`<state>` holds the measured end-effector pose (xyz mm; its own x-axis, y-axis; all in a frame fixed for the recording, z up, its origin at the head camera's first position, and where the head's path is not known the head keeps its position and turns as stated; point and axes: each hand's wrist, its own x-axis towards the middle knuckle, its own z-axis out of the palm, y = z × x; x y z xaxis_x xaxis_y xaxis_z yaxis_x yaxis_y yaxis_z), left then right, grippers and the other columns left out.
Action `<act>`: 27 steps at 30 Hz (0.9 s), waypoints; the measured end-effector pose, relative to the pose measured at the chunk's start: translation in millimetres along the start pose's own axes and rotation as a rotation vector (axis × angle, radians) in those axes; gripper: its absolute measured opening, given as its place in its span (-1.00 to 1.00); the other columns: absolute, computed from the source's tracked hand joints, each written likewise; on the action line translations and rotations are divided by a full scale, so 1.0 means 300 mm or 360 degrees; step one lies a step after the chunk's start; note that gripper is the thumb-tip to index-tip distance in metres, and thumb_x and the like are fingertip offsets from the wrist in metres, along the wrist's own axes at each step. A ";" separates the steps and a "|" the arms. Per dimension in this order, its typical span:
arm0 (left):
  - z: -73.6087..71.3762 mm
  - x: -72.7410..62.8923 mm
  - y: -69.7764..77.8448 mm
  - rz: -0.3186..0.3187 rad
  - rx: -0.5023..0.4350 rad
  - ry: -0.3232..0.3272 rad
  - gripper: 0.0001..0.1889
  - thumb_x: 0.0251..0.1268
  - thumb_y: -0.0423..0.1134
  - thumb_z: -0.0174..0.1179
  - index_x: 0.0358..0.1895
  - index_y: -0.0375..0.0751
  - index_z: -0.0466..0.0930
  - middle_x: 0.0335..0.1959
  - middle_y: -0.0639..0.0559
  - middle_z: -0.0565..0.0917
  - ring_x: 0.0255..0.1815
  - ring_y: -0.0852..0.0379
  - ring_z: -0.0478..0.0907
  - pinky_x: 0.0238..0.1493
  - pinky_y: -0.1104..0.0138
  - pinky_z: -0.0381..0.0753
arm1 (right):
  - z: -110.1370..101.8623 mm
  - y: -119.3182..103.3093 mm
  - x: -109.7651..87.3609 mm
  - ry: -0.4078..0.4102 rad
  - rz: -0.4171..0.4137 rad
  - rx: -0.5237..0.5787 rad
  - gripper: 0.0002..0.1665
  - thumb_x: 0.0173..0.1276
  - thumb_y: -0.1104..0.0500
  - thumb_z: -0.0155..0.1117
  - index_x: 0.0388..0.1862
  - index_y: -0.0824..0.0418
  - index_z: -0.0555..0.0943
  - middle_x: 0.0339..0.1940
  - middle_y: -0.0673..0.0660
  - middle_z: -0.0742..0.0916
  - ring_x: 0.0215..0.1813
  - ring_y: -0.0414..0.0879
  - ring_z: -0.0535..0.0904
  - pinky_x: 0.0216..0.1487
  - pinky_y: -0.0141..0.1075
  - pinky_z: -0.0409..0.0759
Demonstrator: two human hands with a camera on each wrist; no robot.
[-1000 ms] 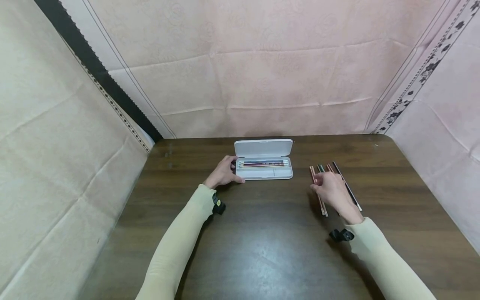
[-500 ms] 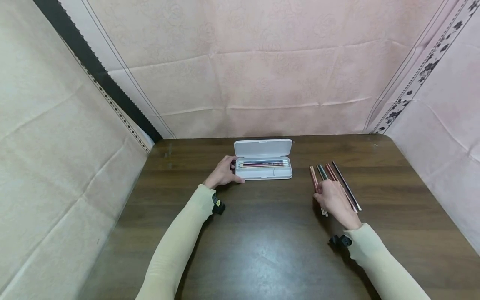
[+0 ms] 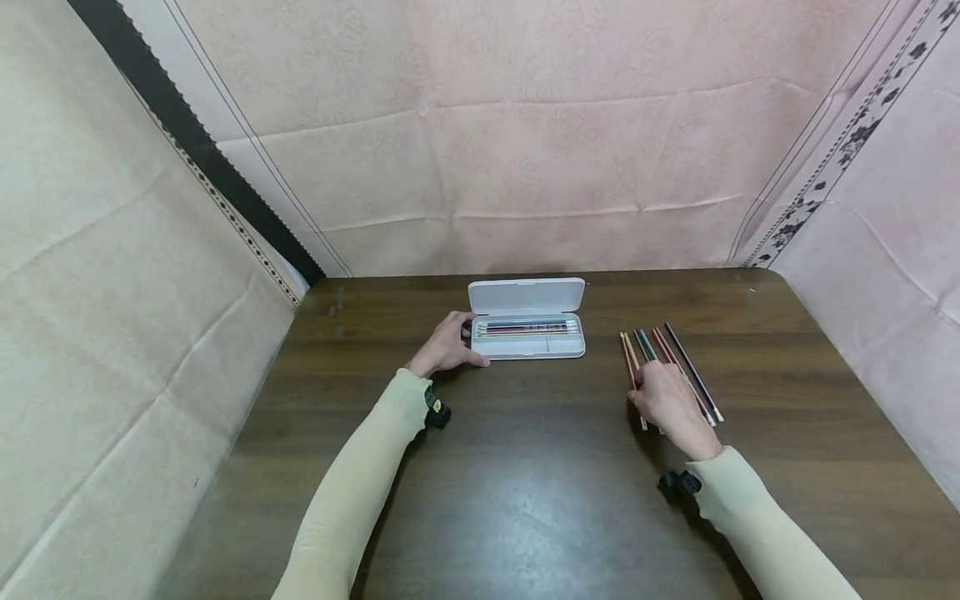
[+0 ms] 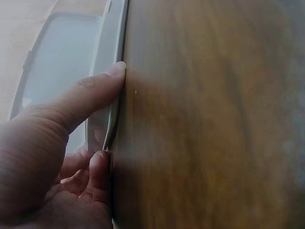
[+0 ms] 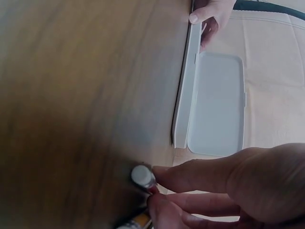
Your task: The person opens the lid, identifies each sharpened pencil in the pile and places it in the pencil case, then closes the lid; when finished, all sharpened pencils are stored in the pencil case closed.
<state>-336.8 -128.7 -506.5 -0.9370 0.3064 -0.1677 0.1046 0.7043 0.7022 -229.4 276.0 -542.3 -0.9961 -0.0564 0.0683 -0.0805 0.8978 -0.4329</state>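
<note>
My left hand (image 3: 448,343) grips the left end of a white pencil case (image 3: 558,350), which lies with its lid (image 3: 527,293) raised. In the left wrist view the thumb presses along the case's front wall, fingers round the end. Several pencils (image 3: 517,329) lie inside the case. On the right, my right hand (image 3: 669,402) pinches a white-ended pencil (image 5: 143,175) between thumb and fingers, low over the table. More pencils lie around and under that hand: reddish ones (image 3: 663,342), dark green ones (image 3: 642,342) and a dark one (image 3: 682,354). The hand hides their middles.
All this is on a brown wood-grain table (image 3: 525,467). Pale cloth (image 3: 525,167) hangs behind the table's back edge and along both sides. Between the case and the loose pencils lies a strip of table surface.
My right hand has drawn back a little toward me along the pencils and now pinches one; the lower ends of the left pencils have spread apart. The left hand and case have stayed put.
</note>
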 end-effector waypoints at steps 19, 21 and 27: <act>-0.002 -0.004 0.005 0.0000 0.0000 -0.0011 0.06 0.12 -0.15 0.70 0.68 -0.19 0.29 0.50 -0.18 0.43 0.44 -0.14 0.48 0.53 -0.03 0.51 | -0.080 -0.096 -0.040 -0.0047 0.0044 0.0013 -0.70 0.19 0.30 0.46 -0.70 0.09 0.64 -0.69 0.05 0.64 -0.57 -0.02 0.48 -0.53 -0.18 0.38; -0.003 -0.004 0.005 -0.0003 -0.0003 -0.0012 0.06 0.12 -0.15 0.70 0.68 -0.19 0.28 0.50 -0.18 0.43 0.45 -0.14 0.48 0.54 -0.03 0.51 | -0.094 -0.117 -0.047 -0.0071 0.0083 0.0001 -0.69 0.21 0.28 0.48 -0.69 0.10 0.64 -0.68 0.04 0.65 -0.56 -0.03 0.49 -0.52 -0.18 0.40; -0.002 -0.004 0.001 0.0002 -0.0020 -0.0012 0.07 0.12 -0.16 0.70 0.68 -0.18 0.28 0.50 -0.18 0.43 0.45 -0.15 0.48 0.53 -0.03 0.51 | -0.153 -0.192 -0.079 -0.0172 0.0154 0.0083 -0.76 0.28 0.32 0.45 -0.60 0.21 0.69 -0.66 0.07 0.65 -0.55 -0.04 0.54 -0.53 -0.24 0.44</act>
<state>-335.8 -129.4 -505.6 -0.9344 0.3121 -0.1718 0.1016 0.6956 0.7112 -199.4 245.7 -477.7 -0.9972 -0.0198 -0.0717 0.0170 0.8776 -0.4790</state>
